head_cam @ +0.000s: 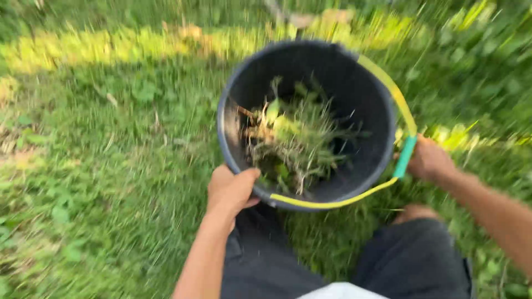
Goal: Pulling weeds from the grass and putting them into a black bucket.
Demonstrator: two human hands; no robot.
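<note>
The person holds a dark round bucket (pixel 310 72) over grass (pixel 111 166), seen from above with much motion blur. The left hand (pixel 230 191) is closed on the bucket's near rim at about seven o'clock on the bucket's mouth, thumb hooked over the edge and fingers underneath. The right hand (pixel 429 160) sits at about four o'clock, just outside the rim, curled around the teal grip (pixel 404 156) of the yellow bail handle (pixel 388 83); how tightly it closes is hard to tell through the blur, but it appears shut on the grip. The handle arcs around the bucket's right side, from about one o'clock down to six o'clock. Inside the bucket lies a loose heap of pulled weeds (pixel 293 141), green stems and some yellowish leaves, covering most of the bottom. The bucket's mouth faces up towards the camera, between both hands, directly ahead of the person's dark shorts (pixel 410 260). The left hand is the one touching the bucket itself.
</note>
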